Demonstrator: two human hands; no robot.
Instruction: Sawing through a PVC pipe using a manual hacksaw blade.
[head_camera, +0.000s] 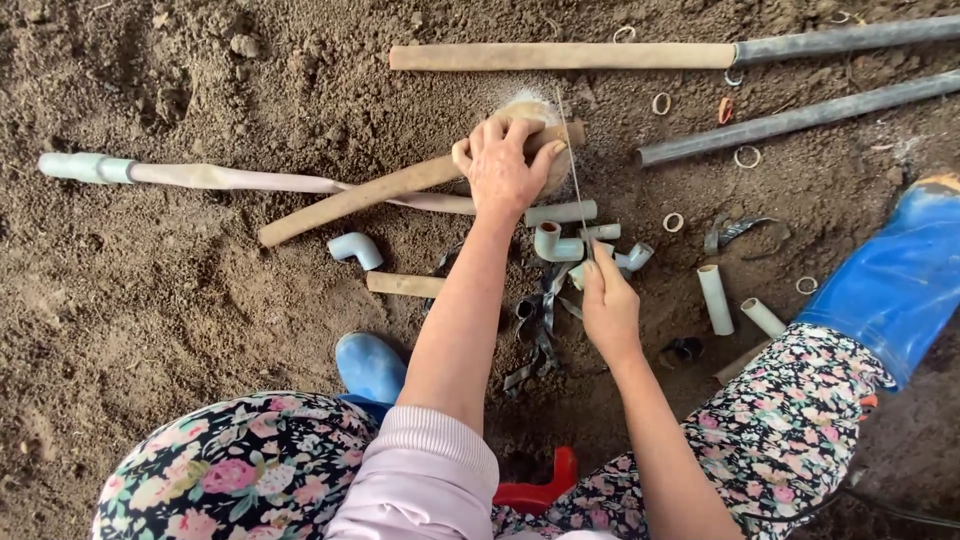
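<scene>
Gripping dusty round pipe (400, 186), left hand (505, 165), crumbly soil (150, 290)

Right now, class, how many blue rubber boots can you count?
2. One blue boot sits lower centre on the soil; the second blue boot is at the right edge, past the floral trouser leg. None seems hidden.
</scene>
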